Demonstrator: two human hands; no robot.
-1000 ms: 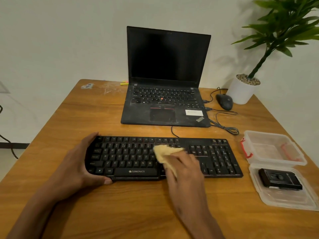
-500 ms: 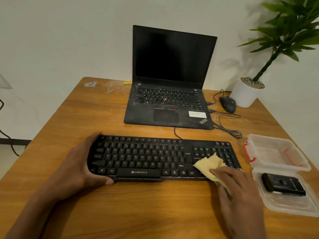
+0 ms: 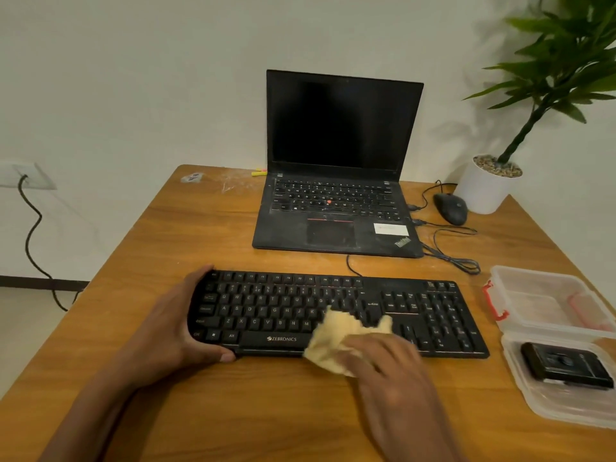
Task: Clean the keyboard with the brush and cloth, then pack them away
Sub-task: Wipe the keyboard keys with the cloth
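Note:
A black Zebronics keyboard (image 3: 433, 315) lies across the wooden table (image 3: 166, 248), in front of me. My left hand (image 3: 173, 325) grips its left end, thumb on the front edge. My right hand (image 3: 383, 365) presses a crumpled yellow cloth (image 3: 336, 335) onto the keys just right of the space bar; the fingers are blurred, so their grip on the cloth is unclear. A black boxy item (image 3: 563, 365) lies in the lid of a clear plastic box (image 3: 546, 295) at the right. No brush is clearly visible.
An open black laptop (image 3: 336, 208) stands behind the keyboard. A black mouse (image 3: 450, 208) and its coiled cable (image 3: 456, 258) lie to the laptop's right, beside a white potted plant (image 3: 486, 188). A wall socket with a cable (image 3: 26, 235) is at left.
My right hand swept the cloth from the keyboard's middle to the number pad end, then back left to just right of the space bar. My left hand kept its hold on the left end.

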